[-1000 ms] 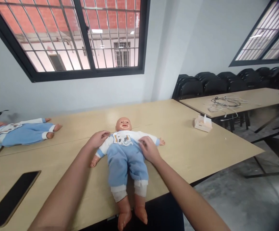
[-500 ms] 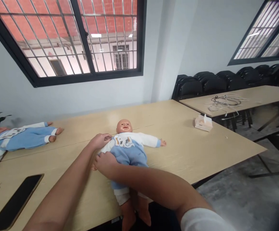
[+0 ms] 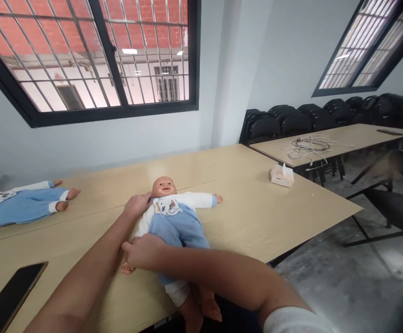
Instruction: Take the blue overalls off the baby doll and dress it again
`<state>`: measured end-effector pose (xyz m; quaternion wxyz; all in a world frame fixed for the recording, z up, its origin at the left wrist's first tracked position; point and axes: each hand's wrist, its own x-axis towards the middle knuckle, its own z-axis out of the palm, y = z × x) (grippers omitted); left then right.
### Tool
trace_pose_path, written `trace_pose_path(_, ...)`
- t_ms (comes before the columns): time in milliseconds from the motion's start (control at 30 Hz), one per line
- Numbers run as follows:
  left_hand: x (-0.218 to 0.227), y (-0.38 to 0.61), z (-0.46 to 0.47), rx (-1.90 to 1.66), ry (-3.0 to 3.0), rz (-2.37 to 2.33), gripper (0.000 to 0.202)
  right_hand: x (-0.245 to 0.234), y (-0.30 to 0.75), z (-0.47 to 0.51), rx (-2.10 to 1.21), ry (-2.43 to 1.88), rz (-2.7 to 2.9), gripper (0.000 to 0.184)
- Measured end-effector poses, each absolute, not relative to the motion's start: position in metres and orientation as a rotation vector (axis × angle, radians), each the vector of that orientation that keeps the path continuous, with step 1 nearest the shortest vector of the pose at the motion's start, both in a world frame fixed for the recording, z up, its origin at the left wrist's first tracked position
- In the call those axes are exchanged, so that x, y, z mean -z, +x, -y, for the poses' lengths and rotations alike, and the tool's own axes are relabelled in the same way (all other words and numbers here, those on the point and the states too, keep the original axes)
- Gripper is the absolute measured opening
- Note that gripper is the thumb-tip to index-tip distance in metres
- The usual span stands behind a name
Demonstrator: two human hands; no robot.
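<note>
A baby doll lies face up at the table's front edge, its feet hanging over. It wears a blue and white outfit with a cartoon animal face on the chest. My left hand is closed on the outfit at the doll's shoulder, beside its neck. Lower down, my right hand pinches the sleeve near the cuff of the same arm. The doll's small hand sticks out below my right fingers. Its other arm stretches out to the right across the table. My right forearm covers part of the doll's legs.
A second doll in a similar outfit lies at the left. A black phone rests at the front left of the table. At the right stands a tissue box. Cables lie on another table, near stacked black chairs.
My right hand has moved down the doll's arm, and the doll's small hand now shows more. My left hand has shifted up towards the neck. The view has turned slightly right.
</note>
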<state>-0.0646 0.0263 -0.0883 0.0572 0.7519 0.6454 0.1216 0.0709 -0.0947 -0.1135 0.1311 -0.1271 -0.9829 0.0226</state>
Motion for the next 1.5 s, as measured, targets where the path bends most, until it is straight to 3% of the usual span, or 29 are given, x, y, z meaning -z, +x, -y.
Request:
trace_pose_path(133,0.086,-0.071,-0.013,-0.326,2.302,-1.876,0.019,0.08,0.094,0.099,0.118,-0.39,2.809,0.015)
trace_pose_path(200,0.079,-0.076,-0.006,-0.314,2.296,-1.819,0.022,0.057,0.121,0.087,0.008,-0.459,2.652,0.026)
trace_pose_path(300,0.062,-0.074,0.007,-0.445,2.229,-1.845,0.033,0.035,0.18,0.052,-0.197,-0.777,2.362,0.015)
trace_pose_path(400,0.047,-0.047,0.021,-0.668,2.182,-1.959,0.03,0.044,0.238,0.011,-0.422,-1.075,2.131,0.007)
trace_pose_path(600,0.042,0.042,0.028,-0.684,2.522,-1.671,0.024,0.098,0.272,-0.013,-0.751,-0.931,2.099,0.007)
trace_pose_path(833,0.058,0.062,0.016,-0.52,2.579,-1.596,0.024,0.111,0.276,-0.011,-0.73,-1.038,1.929,0.016)
trace_pose_path(933,0.064,0.056,0.019,-0.599,2.576,-1.62,0.019,0.113,0.275,-0.011,-0.753,-1.057,1.922,0.012)
trace_pose_path(1000,0.065,0.054,0.021,-0.667,2.594,-1.623,0.016,0.114,0.272,-0.009,-0.68,-0.994,1.956,0.008)
trace_pose_path(1400,0.062,0.061,0.026,-0.877,2.673,-1.596,0.007,0.111,0.266,-0.004,-0.182,-0.822,2.021,0.032)
trace_pose_path(1500,0.063,0.062,0.024,-0.776,2.585,-1.667,0.01,0.109,0.266,-0.002,-0.234,-0.838,2.037,0.016)
